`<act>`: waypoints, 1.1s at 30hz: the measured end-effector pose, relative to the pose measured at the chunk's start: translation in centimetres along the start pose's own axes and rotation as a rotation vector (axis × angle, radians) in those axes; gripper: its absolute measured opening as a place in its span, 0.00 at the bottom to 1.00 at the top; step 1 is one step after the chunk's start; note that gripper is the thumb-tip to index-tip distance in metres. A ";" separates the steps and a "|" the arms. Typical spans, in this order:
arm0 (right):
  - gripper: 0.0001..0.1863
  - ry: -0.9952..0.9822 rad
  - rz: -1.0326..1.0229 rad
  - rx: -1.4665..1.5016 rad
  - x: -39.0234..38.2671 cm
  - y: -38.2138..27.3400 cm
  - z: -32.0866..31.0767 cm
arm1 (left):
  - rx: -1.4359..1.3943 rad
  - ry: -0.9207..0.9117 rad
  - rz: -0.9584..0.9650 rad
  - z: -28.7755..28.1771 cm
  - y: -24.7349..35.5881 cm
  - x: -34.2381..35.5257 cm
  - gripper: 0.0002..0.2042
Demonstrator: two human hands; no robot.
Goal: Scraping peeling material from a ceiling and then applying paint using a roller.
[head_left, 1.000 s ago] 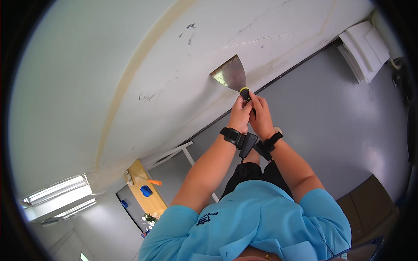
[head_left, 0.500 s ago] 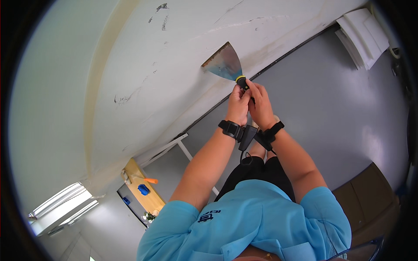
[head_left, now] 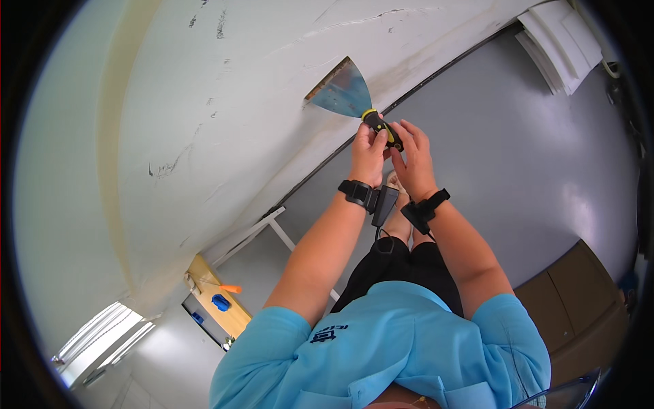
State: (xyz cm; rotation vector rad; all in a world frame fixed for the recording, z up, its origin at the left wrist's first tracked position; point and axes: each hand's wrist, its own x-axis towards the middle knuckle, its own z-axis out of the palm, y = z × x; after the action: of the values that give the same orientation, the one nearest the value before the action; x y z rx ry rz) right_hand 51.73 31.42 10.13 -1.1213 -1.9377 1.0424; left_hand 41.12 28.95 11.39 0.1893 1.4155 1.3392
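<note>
A wide metal scraper [head_left: 340,92] with a black-and-yellow handle is held up before the scuffed white wall [head_left: 225,136]; whether its blade edge touches the wall I cannot tell. My left hand [head_left: 368,157] grips the handle, thumb lying over it. My right hand [head_left: 414,160] is at the handle's lower end, fingertips curled against it. Both wrists wear black strapped devices, with cables hanging from them.
Grey floor [head_left: 497,170] runs along the wall's dark skirting. White panels [head_left: 558,44] lean at upper right; a brown cabinet [head_left: 565,307] stands lower right. At lower left are a white frame [head_left: 278,228] and a wooden top [head_left: 231,320] holding blue and orange items.
My hands and the scraper have moved slightly up and left in the picture. My right hand has shifted, exposing more of the handle. The wall marks have slid left in view.
</note>
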 end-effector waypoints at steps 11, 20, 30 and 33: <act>0.23 -0.199 0.226 -0.103 -8.5 5.2 -3.3 | 0.015 -0.030 -0.045 -0.8 -3.9 1.9 0.16; 0.21 -0.247 0.285 -0.177 -11.0 6.0 -4.8 | 0.018 -0.030 -0.105 -2.1 -7.2 3.5 0.16; 0.21 -0.260 0.290 -0.208 -12.9 7.1 -5.7 | 0.015 -0.011 -0.132 -2.9 -10.3 5.1 0.16; 0.20 -0.270 0.305 -0.226 -13.2 7.1 -6.2 | 0.000 -0.026 -0.144 -3.0 -10.9 5.4 0.16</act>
State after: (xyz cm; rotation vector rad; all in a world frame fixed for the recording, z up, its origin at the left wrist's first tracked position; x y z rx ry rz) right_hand 64.99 23.74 4.83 -1.5030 -2.1845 1.2084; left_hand 42.67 27.38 -0.91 0.1022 1.3810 1.2146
